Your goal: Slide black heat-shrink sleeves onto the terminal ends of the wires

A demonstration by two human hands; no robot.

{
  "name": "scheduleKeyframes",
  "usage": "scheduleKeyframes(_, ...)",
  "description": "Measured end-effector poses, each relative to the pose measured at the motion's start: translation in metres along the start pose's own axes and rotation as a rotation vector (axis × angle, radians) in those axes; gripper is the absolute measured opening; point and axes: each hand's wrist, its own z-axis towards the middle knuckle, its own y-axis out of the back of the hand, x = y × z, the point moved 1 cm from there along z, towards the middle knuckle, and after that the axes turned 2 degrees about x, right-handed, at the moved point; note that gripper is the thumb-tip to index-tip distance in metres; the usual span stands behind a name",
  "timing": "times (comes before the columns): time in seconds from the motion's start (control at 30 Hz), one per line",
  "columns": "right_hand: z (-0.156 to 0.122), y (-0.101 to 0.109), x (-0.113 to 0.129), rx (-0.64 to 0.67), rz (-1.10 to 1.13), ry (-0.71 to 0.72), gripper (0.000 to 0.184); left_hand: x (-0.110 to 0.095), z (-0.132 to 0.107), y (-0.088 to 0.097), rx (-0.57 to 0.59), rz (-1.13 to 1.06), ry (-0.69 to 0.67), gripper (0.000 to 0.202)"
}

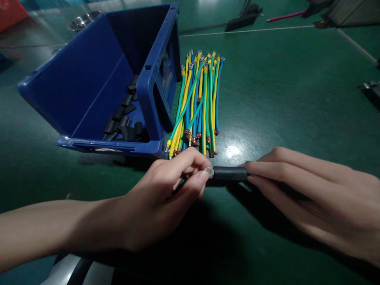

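Note:
My left hand [178,186] pinches a silvery ring terminal [209,171] between thumb and forefinger. The terminal sticks out of the left end of a black heat-shrink sleeve [230,173], held level just above the green tabletop. Fingertips of my right hand [299,190] close on the sleeve's right end; whether a wire runs under them is hidden. Just beyond my left hand lies a bundle of short wires [198,103], yellow-green and blue, several with ring terminals at the far end and frayed copper at the near end.
To the left, a blue plastic bin [89,87] lies with its opening toward me, several black sleeve pieces [124,118] inside. Behind it sits a shiny metal bowl [84,20]. A pink stick-like item [286,16] and a dark stand [245,18] are at the back.

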Motion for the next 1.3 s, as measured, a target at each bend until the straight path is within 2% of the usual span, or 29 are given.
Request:
scheduleKeyframes(0.43, -0.0019, 0.0008, 0.0008, -0.027, -0.057, -0.048, 0.014, 0.0010, -0.0013, -0.0013, -0.014, -0.056, -0.026, 0.022)
scheduleKeyframes(0.8, -0.0015, 0.0001, 0.0002, -0.040, -0.045, -0.064, 0.012, -0.0033, 0.0004, -0.0013, -0.002, -0.032, -0.087, 0.012)
scheduleKeyframes(1.13, -0.0007, -0.0004, 0.0012, -0.036, 0.008, -0.045, 0.026, 0.0015, -0.0017, -0.0025, 0.009, -0.007, -0.050, 0.016)
scheduleKeyframes(1.3, -0.0026, -0.0023, -0.0018, -0.022, -0.041, -0.006, 0.024, 0.0023, -0.0008, -0.0027, 0.020, -0.003, -0.012, 0.017)
